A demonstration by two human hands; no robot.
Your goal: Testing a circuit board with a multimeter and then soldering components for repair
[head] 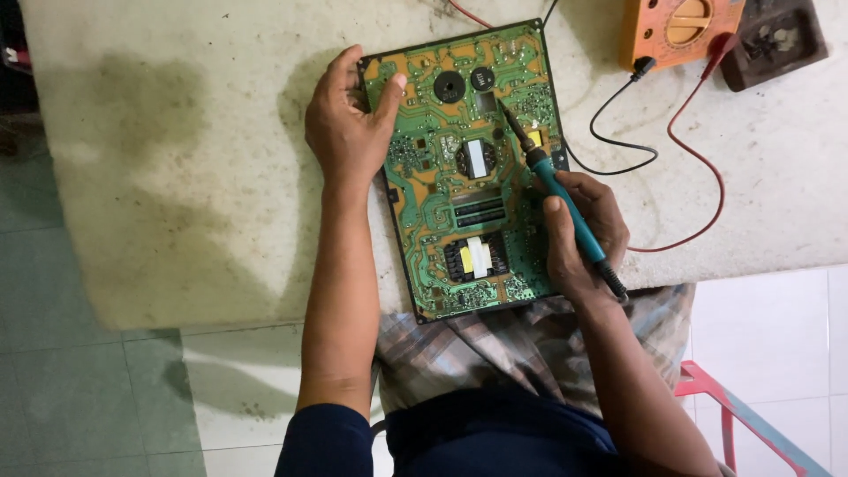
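Note:
A green circuit board (442, 185) with orange copper areas lies on a stained white table (177, 159), solder side up. My left hand (349, 119) presses on the board's upper left corner, thumb on top of the board. My right hand (583, 234) grips a teal-handled soldering iron (561, 199) like a pen. The iron's dark tip (505, 110) touches the board near its upper right area. Black transformer bodies show through cut-outs in the middle and lower part of the board.
An orange multimeter (676, 31) sits at the table's far right, with black and red leads (680, 159) looping over the table. A dark small tray (773, 40) lies beside it. A pink stool frame (733, 415) stands on the tiled floor at lower right.

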